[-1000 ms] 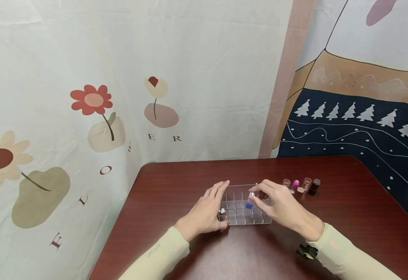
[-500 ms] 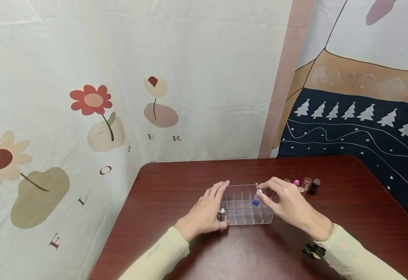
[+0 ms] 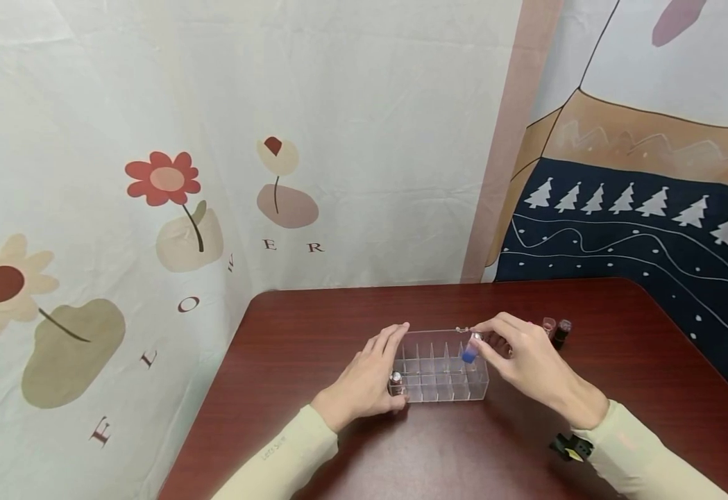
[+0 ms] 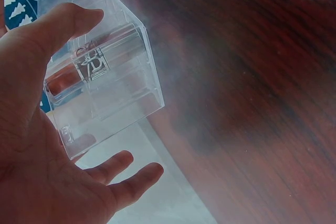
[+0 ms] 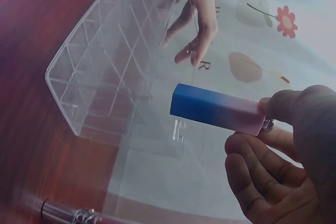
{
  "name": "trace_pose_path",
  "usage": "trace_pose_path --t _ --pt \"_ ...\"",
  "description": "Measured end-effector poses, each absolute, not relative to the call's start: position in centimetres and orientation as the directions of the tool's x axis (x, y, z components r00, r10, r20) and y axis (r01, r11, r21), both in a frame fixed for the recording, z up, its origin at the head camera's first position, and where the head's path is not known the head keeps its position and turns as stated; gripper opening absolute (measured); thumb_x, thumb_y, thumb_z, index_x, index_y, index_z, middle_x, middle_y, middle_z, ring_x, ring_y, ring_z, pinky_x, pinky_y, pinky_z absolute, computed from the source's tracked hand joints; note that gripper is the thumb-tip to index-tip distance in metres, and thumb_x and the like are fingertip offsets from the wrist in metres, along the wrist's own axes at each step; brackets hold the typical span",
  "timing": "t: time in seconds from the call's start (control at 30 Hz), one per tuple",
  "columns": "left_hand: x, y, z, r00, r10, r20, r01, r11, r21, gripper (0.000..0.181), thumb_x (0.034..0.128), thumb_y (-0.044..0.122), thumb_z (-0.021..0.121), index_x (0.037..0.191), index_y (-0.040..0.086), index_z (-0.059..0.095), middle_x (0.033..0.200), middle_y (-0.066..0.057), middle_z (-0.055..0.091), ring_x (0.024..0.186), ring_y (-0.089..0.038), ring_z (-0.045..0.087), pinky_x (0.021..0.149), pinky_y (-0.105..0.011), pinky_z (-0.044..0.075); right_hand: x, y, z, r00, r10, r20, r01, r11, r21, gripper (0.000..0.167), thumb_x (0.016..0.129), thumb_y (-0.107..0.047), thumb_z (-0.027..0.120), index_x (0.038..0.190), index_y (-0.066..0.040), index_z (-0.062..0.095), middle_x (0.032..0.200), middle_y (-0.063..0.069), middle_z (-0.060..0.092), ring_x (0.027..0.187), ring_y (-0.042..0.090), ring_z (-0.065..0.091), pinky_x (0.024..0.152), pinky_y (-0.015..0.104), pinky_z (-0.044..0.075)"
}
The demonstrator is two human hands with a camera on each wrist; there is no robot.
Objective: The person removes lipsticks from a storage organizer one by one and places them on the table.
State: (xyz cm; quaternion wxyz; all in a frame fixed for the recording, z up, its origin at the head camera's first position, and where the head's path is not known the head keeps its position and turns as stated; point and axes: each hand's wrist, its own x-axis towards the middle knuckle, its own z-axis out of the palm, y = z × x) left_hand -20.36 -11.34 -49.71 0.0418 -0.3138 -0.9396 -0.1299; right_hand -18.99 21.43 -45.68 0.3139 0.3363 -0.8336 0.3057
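Observation:
A clear plastic lipstick organizer (image 3: pixel 445 387) with rows of compartments stands on the table. My left hand (image 3: pixel 364 378) grips its left end, thumb at the front and fingers toward the back; two fingers stretch out free in the left wrist view. One lipstick (image 4: pixel 63 80) sits in the leftmost front compartment. Above the organizer's right end, my right hand (image 3: pixel 538 361) pinches a square lipstick tube (image 5: pixel 215 108) that fades from blue to pink. Thumb and fingers hold its pink end, near a silvery piece, and the blue end points away from the hand, apart from the organizer.
Behind my right hand stand a black lipstick (image 3: pixel 561 333) and a clear-capped one (image 3: pixel 548 325); others there are mostly hidden. A silver-banded tube (image 5: pixel 63 212) shows low in the right wrist view. A printed cloth (image 3: pixel 364 139) hangs behind the dark red table (image 3: pixel 314 326).
My right hand has moved right and slightly up with the blue-and-pink tube, from over the middle compartments to the organizer's right end, covering more of the loose lipsticks. The left hand stays put.

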Motion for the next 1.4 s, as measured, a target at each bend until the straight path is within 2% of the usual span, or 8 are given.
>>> trace_pose_path --t 0.13,0.4,0.67,1.07,1.4 --pt "-20.4 -11.4 -49.7 -0.804 0.574 0.154 0.595 0.772 0.224 0.136 0.0831 0.038 0.103 0.186 0.012 0.017 0.186 -0.015 0.036 0.163 -0.041 0.053 0.120 -0.058 0.063 -19.0 21.9 -45.6 -0.591 -0.358 0.723 -0.732 0.615 -0.294 0.031 0.088 0.002 0.097 0.112 -0.012 0.084 0.097 -0.008 0.077 0.078 -0.002 0.064 0.068 0.014 0.055" --pt "-20.5 -11.4 -49.8 -0.805 0.572 0.155 0.593 0.773 0.226 0.137 0.0828 0.039 0.103 0.186 0.012 0.017 0.187 -0.015 0.036 0.163 -0.042 0.053 0.122 -0.058 0.061 -19.1 22.8 -45.4 -0.577 -0.354 0.736 -0.730 0.627 -0.271 0.033 0.084 0.003 0.098 0.112 -0.007 0.084 0.096 -0.006 0.077 0.077 -0.001 0.066 0.067 0.013 0.056" --pt "-20.5 -11.4 -49.8 -0.804 0.572 0.160 0.594 0.772 0.226 0.136 0.0830 0.039 0.103 0.186 0.012 0.017 0.187 -0.015 0.036 0.163 -0.041 0.053 0.122 -0.058 0.061 -18.8 23.6 -45.1 -0.618 -0.330 0.714 -0.692 0.659 -0.295 0.034 0.085 0.003 0.099 0.113 -0.009 0.084 0.100 -0.004 0.079 0.079 -0.001 0.066 0.071 0.010 0.057" --pt "-20.4 -11.4 -49.8 -0.806 0.571 0.156 0.592 0.773 0.228 0.136 0.0839 0.040 0.102 0.186 0.012 0.016 0.187 -0.014 0.035 0.163 -0.042 0.053 0.122 -0.059 0.061 -18.5 25.4 -44.4 -0.638 -0.286 0.715 -0.642 0.710 -0.289 0.034 0.084 0.004 0.100 0.111 -0.010 0.085 0.095 -0.006 0.078 0.076 -0.001 0.069 0.071 0.010 0.061" --pt "-20.4 -11.4 -49.8 -0.806 0.572 0.153 0.592 0.773 0.231 0.136 0.0840 0.040 0.102 0.186 0.013 0.016 0.187 -0.015 0.035 0.163 -0.041 0.053 0.122 -0.059 0.061 -18.4 27.3 -43.9 -0.648 -0.242 0.722 -0.582 0.770 -0.263 0.038 0.081 0.001 0.103 0.114 -0.008 0.086 0.095 -0.001 0.079 0.076 0.004 0.064 0.071 0.005 0.053"
